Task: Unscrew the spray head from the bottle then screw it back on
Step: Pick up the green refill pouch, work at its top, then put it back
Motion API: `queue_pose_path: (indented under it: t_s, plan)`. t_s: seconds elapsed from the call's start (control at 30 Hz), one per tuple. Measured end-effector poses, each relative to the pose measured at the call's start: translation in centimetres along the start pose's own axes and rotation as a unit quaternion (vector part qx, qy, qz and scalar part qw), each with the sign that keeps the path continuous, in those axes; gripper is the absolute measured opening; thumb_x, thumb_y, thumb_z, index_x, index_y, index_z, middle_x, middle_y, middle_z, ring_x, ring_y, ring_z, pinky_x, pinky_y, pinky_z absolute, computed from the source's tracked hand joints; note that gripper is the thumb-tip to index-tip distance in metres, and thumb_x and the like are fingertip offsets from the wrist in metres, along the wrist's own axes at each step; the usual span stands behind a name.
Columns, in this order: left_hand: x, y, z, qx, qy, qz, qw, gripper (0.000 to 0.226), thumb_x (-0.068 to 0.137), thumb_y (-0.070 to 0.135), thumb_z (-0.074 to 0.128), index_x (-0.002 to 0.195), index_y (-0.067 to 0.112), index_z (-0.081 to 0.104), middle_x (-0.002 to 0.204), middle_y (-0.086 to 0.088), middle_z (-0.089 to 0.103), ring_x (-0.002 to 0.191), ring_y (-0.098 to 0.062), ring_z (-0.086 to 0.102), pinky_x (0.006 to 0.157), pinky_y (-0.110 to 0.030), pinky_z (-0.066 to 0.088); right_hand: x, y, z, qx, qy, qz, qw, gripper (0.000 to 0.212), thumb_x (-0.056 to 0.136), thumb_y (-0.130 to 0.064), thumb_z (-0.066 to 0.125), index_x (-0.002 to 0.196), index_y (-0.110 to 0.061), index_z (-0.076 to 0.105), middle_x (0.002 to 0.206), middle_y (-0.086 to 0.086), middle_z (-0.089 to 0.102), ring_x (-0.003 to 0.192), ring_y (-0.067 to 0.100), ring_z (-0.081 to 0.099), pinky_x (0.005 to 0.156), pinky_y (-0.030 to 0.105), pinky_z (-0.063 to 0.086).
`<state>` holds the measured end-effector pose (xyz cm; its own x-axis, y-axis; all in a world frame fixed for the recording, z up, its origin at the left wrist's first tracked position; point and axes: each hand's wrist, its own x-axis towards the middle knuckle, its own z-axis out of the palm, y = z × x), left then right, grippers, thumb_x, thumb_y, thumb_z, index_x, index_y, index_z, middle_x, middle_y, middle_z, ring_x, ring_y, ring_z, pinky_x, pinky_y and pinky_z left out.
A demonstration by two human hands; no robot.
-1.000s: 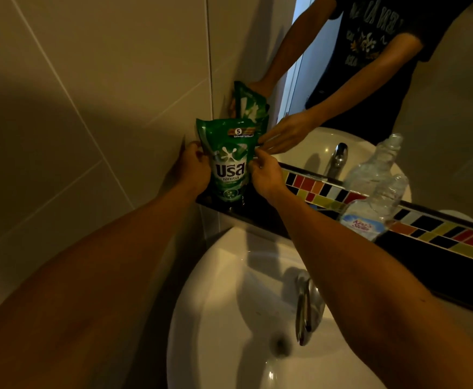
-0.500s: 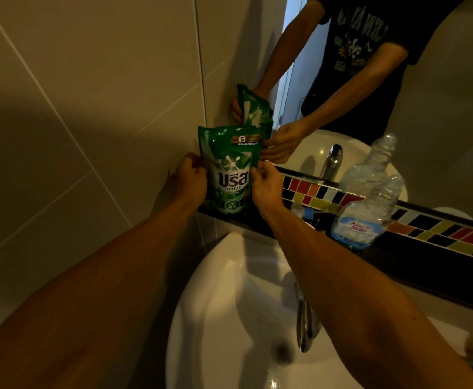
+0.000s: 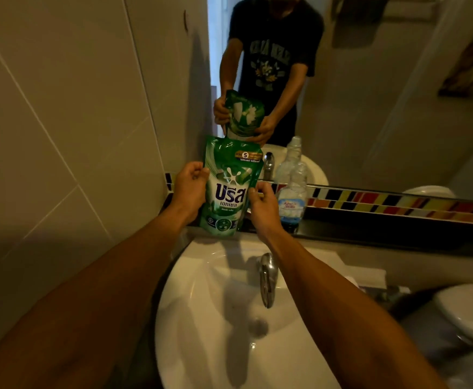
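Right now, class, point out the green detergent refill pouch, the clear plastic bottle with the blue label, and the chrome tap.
Green detergent refill pouch [image 3: 231,192]: head view, front panel lettering.
Clear plastic bottle with the blue label [image 3: 292,204]: head view, its label.
Chrome tap [image 3: 267,279]: head view, spout top.

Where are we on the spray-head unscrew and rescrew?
Not started. Both hands, left hand and right hand, hold a green pouch by its sides above the ledge. The clear bottle stands untouched beside it; I can't make out a spray head on it. Unscrewing and rescrewing both remain.
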<state>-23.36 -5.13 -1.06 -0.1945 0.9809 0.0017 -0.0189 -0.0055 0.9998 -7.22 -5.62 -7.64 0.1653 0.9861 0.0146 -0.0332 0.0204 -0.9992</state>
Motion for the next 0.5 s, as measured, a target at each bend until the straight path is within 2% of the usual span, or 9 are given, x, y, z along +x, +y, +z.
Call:
queue_pose_path:
  t_s: [0.1, 0.2, 0.3, 0.37, 0.5]
  plan:
    - [-1.7, 1.4, 2.0, -0.015, -0.038, -0.012, 0.999, 0.01, 0.103, 0.017, 0.048, 0.101, 0.018, 0.058, 0.097, -0.001, 0.068, 0.084, -0.017, 0.068, 0.067, -0.037, 0.059, -1.7, -0.9, -2.0, 0.023, 0.03, 0.006, 0.999, 0.013, 0.11, -0.029, 0.044, 0.11, -0.025, 0.056, 0.114, 0.009, 0.073, 0.111, 0.031, 0.07, 0.094, 0.058, 0.059]
    - [-3.1, 2.7, 4.0, -0.018, -0.071, -0.02, 0.997, 0.012, 0.103, 0.018, 0.047, 0.102, 0.021, 0.059, 0.104, -0.005, 0.069, 0.093, -0.023, 0.069, 0.076, -0.046, 0.061, -3.1, -1.6, -3.9, 0.059, 0.043, 0.002, 0.997, 0.017, 0.11, -0.034, 0.041, 0.119, -0.035, 0.054, 0.119, 0.004, 0.072, 0.112, 0.023, 0.07, 0.092, 0.051, 0.061]
    - [-3.9, 4.1, 5.8, -0.005, -0.086, -0.02, 0.996, 0.012, 0.103, 0.02, 0.046, 0.101, 0.023, 0.058, 0.113, -0.009, 0.068, 0.099, -0.028, 0.069, 0.08, -0.057, 0.059, -4.5, -2.1, -5.4, 0.102, 0.023, -0.001, 0.995, 0.036, 0.11, -0.038, 0.044, 0.145, -0.047, 0.041, 0.121, -0.017, 0.067, 0.105, 0.0, 0.07, 0.073, 0.023, 0.062]
    - [-4.0, 5.0, 6.8, 0.005, -0.082, -0.012, 0.997, 0.011, 0.103, 0.02, 0.046, 0.102, 0.022, 0.057, 0.111, -0.009, 0.068, 0.098, -0.03, 0.069, 0.079, -0.059, 0.058, -5.2, -1.9, -6.1, 0.114, 0.001, -0.008, 0.993, 0.05, 0.107, -0.037, 0.052, 0.152, -0.05, 0.034, 0.12, -0.027, 0.066, 0.101, -0.008, 0.07, 0.068, 0.015, 0.059]
    - [-3.4, 5.9, 8.5, 0.03, -0.061, -0.006, 0.998, 0.011, 0.102, 0.016, 0.048, 0.097, 0.021, 0.056, 0.097, -0.005, 0.067, 0.091, -0.029, 0.069, 0.077, -0.058, 0.059, -5.3, -1.6, -7.2, 0.099, -0.047, -0.022, 0.994, 0.09, 0.093, -0.014, 0.074, 0.16, -0.047, 0.023, 0.139, -0.006, 0.064, 0.116, 0.006, 0.068, 0.076, 0.022, 0.061]
